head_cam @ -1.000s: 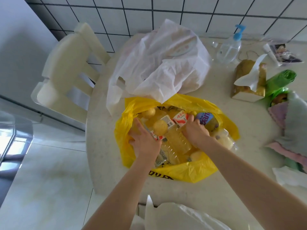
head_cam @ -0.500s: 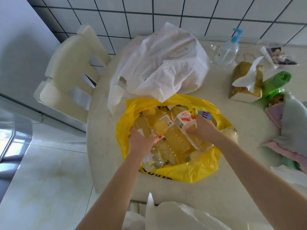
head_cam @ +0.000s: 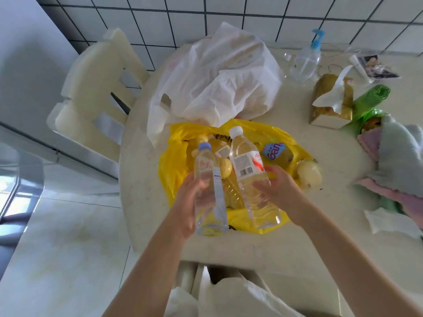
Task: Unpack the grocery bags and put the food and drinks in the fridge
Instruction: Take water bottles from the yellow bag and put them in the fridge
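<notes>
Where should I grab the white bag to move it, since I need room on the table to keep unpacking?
Take the white bag by its loop handle, which hangs at its left edge, nearest the chair. Come from the left and hook fingers through the opening. The rest is loose, crumpled film slumped over its contents, so pinching it would likely slip. Both hands hold bottles now.

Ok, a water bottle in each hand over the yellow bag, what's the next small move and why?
Probably lift both clear and turn toward the fridge. The left hand grips the clear plastic bottle with the blue cap, the right hand grips the clear plastic bottle with the white cap, and both bottles are already up out of the yellow plastic bag, so neither hand is free to pick up more.
</notes>
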Motion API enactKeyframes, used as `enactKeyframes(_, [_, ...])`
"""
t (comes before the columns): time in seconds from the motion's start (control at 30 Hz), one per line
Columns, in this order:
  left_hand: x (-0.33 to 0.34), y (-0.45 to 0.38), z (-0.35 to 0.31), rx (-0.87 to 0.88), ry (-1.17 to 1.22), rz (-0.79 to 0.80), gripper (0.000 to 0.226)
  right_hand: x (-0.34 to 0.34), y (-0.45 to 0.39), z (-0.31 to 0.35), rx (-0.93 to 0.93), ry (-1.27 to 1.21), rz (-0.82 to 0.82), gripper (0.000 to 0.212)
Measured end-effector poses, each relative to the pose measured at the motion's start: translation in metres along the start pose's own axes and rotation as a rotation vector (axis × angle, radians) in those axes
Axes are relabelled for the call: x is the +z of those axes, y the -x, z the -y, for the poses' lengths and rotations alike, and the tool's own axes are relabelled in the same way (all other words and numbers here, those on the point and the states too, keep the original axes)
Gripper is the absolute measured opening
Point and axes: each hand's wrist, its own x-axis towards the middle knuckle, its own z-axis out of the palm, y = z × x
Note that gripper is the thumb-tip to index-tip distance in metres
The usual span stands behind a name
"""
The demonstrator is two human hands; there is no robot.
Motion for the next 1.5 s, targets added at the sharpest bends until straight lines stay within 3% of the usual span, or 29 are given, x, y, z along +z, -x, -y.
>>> enactKeyframes(0.13, [-0.006, 0.022, 0.004, 0.030, 0.159, 0.129, 0.044, 0.013, 0.034, 0.001, -0.011, -0.357, 0.112, 0.026])
enactKeyframes(0.27, [-0.012, 0.048, 0.004, 0.010, 0.181, 0.162, 0.021, 0.025, 0.065, 0.004, -0.025, -0.556, 0.177, 0.028])
enactKeyframes(0.33, [-0.022, 0.059, 0.005, 0.016, 0.156, 0.156, 0.025, 0.035, 0.081, 0.005, -0.047, -0.580, 0.193, 0.028])
enactKeyframes(0.4, [-0.036, 0.070, 0.008, 0.026, 0.145, 0.146, 0.050, 0.047, 0.097, 0.004, -0.063, -0.590, 0.185, 0.024])
enactKeyframes(0.47, [-0.049, 0.083, 0.013, 0.059, 0.128, 0.174, 0.062, 0.063, 0.114, 0.001, -0.083, -0.610, 0.178, 0.037])
enactKeyframes(0.6, [-0.077, 0.113, 0.020, 0.147, 0.106, 0.249, 0.041, 0.101, 0.148, -0.016, -0.094, -0.658, 0.134, 0.065])
enactKeyframes(0.67, [-0.097, 0.126, 0.026, 0.128, 0.069, 0.232, 0.047, 0.124, 0.166, -0.024, -0.066, -0.688, 0.105, 0.070])
enactKeyframes(0.87, [-0.153, 0.166, 0.042, 0.166, -0.086, 0.225, 0.062, 0.184, 0.218, -0.041, -0.003, -0.806, 0.036, 0.053])
enactKeyframes(1.0, [-0.183, 0.193, 0.058, 0.194, -0.265, 0.165, 0.067, 0.208, 0.251, -0.051, 0.008, -0.779, 0.003, 0.052])
enactKeyframes(1.2, [-0.212, 0.242, 0.084, 0.206, -0.348, 0.069, 0.041, 0.236, 0.291, -0.061, 0.031, -0.680, -0.031, 0.065])
enactKeyframes(1.5, [-0.264, 0.331, 0.160, 0.265, -0.252, -0.150, 0.036, 0.286, 0.354, -0.107, -0.004, -0.433, 0.162, 0.061])
